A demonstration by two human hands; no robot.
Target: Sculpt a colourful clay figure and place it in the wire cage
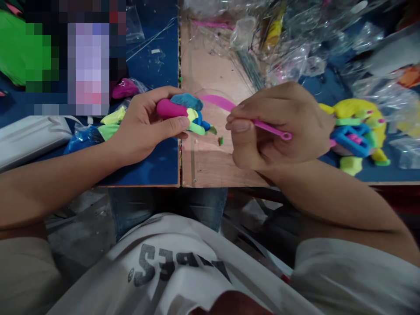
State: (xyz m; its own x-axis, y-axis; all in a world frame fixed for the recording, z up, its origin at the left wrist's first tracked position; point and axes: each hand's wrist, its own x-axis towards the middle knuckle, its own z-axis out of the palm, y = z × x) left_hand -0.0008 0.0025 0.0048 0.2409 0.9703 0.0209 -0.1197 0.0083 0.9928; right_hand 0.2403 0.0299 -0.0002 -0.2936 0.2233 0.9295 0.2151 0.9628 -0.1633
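Note:
My left hand (144,124) is closed around a small clay figure (172,109) in magenta, blue, teal and pale green. Its thumb presses on the near side, and the teal piece lies along the top. To the right, my right hand (278,124) pinches a pink plastic modelling knife (218,103) between thumb and fingers. The flat blade points left toward the figure, apart from it or nearly so, and the handle ends in a small ring below the fingers. A small green and brown bit (221,140) sits on the wooden board (210,164) between the hands.
A larger yellow clay figure (359,109) with blue parts rests right of my right hand. Clear plastic bags (292,61) and thin wires (249,68) lie at the back. Bagged blue clay (83,138), magenta clay (125,88) and a white box (33,138) are at the left.

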